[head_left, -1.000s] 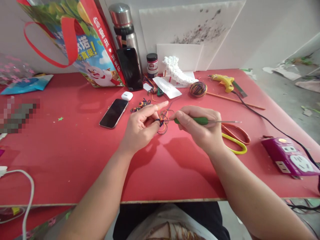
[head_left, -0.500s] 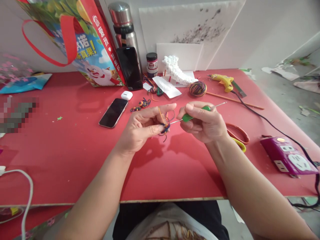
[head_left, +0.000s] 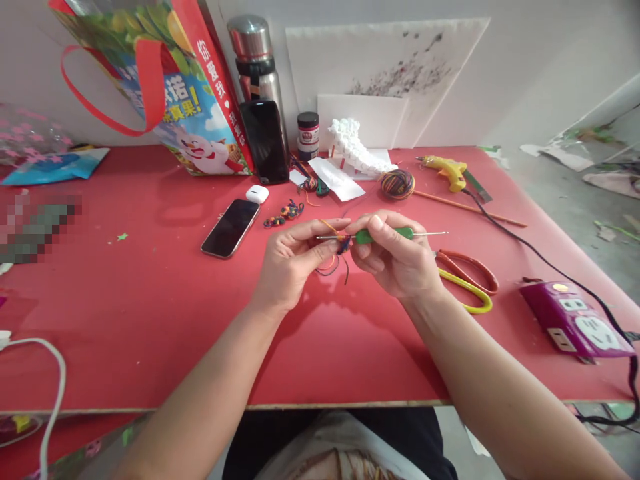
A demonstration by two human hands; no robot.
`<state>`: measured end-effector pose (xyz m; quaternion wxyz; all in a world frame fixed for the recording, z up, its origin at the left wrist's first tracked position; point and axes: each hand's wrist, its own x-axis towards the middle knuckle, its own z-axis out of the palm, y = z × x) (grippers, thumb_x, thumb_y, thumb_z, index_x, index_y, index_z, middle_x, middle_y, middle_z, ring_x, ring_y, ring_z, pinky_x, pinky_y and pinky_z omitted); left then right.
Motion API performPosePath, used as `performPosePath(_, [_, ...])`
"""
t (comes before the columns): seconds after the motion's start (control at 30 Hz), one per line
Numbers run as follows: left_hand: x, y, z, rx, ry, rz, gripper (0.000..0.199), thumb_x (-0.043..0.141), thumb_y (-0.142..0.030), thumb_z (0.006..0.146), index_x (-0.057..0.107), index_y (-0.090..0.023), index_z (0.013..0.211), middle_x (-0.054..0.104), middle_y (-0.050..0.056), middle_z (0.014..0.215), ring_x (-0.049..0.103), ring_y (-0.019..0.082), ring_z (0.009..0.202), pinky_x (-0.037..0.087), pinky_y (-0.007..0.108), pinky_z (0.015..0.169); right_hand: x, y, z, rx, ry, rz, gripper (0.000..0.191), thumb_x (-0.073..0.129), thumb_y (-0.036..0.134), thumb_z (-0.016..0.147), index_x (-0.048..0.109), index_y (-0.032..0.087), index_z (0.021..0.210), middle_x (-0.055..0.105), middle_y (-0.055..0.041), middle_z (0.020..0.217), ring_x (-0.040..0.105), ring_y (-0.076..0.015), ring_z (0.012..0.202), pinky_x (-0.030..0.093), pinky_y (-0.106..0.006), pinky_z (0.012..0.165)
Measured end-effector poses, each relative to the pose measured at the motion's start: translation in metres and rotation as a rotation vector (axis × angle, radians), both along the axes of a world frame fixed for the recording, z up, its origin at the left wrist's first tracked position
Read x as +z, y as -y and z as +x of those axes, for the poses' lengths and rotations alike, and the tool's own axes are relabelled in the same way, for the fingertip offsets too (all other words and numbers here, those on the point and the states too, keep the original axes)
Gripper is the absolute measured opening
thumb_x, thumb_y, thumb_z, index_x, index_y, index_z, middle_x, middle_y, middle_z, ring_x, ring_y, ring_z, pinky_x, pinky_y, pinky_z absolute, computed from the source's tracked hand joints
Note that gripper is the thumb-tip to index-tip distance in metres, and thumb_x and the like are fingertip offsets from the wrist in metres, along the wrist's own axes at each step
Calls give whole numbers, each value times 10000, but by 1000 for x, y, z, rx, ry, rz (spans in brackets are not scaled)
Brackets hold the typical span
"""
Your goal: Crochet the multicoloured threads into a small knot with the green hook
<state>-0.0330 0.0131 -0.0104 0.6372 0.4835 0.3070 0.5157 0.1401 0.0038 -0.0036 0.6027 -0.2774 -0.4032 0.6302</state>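
My left hand (head_left: pixel 295 263) pinches a small multicoloured crochet piece (head_left: pixel 344 245) between thumb and fingers, with an orange strand running over the index finger. Loose yarn ends dangle below it. My right hand (head_left: pixel 395 257) is closed around the green handle of a crochet hook (head_left: pixel 385 235), which has a metal tip at each end. The hook lies nearly level, its left tip passing through or across the piece and showing beyond it. Behind the hands rests a ball of variegated yarn (head_left: pixel 397 184). Crocheted bits (head_left: pixel 284 214) in similar colours lie left of it.
On the red table (head_left: pixel 150 320) are a phone (head_left: pixel 231 228), an earbud case (head_left: pixel 257 194), scissors (head_left: pixel 470 283) and a purple power strip (head_left: pixel 575 320). A yellow glue gun (head_left: pixel 445 172) trails a black cord. A gift bag (head_left: pixel 200 120), flask (head_left: pixel 257 73) and second phone (head_left: pixel 265 141) stand at the back.
The hook has turned from slanting to nearly level, and its left tip now reaches past the crochet piece. My right hand has come closer to my left. The view has shifted slightly.
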Motion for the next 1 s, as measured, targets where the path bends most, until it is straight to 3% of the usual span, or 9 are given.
performPosePath(0.07, [0, -2, -2, 18, -11, 32, 193, 933, -360, 828, 916, -318, 1015, 860, 43, 1057, 780, 214, 1043, 621, 353, 993, 1, 0, -2, -6, 2, -18, 324, 975, 479, 767, 846, 182, 784, 626, 14, 566, 391, -53, 419, 259, -222, 415])
performPosePath(0.23, [3, -7, -8, 58, -138, 175, 29, 894, -298, 869, 906, -298, 896, 836, 38, 1009, 763, 205, 1014, 603, 341, 953, 1, -2, -3, 14, 27, -38, 348, 982, 493, 748, 828, 181, 758, 614, 20, 560, 352, -42, 420, 232, -234, 434])
performPosePath(0.47, [2, -6, -5, 30, -191, 162, 81, 829, -241, 870, 905, -270, 876, 820, 59, 1001, 747, 220, 990, 598, 365, 921, -2, -4, -5, -38, 13, -76, 379, 982, 520, 740, 841, 178, 822, 613, 29, 571, 376, -46, 432, 280, -241, 450])
performPosePath(0.63, [-2, -3, 1, 120, -150, 167, 100, 825, -208, 827, 894, -279, 814, 806, 47, 977, 742, 218, 953, 604, 363, 880, -2, 0, -9, -8, -23, -95, 387, 942, 540, 779, 811, 176, 787, 587, 44, 568, 312, -35, 417, 288, -240, 427])
performPosePath(0.8, [0, 0, 0, 156, -245, 271, 194, 778, -186, 894, 919, -312, 938, 809, 44, 1029, 749, 208, 989, 609, 339, 890, -5, 0, -8, 35, -42, -111, 367, 940, 519, 776, 821, 174, 815, 602, 38, 566, 303, -38, 419, 283, -234, 420])
performPosePath(1.0, [-1, -8, -11, 47, -180, 276, 352, 797, -197, 881, 891, -357, 1180, 770, 53, 1287, 722, 229, 1186, 614, 338, 1018, -5, -1, -7, 30, -36, -124, 373, 958, 509, 763, 822, 164, 807, 610, 34, 569, 337, -38, 417, 270, -226, 429])
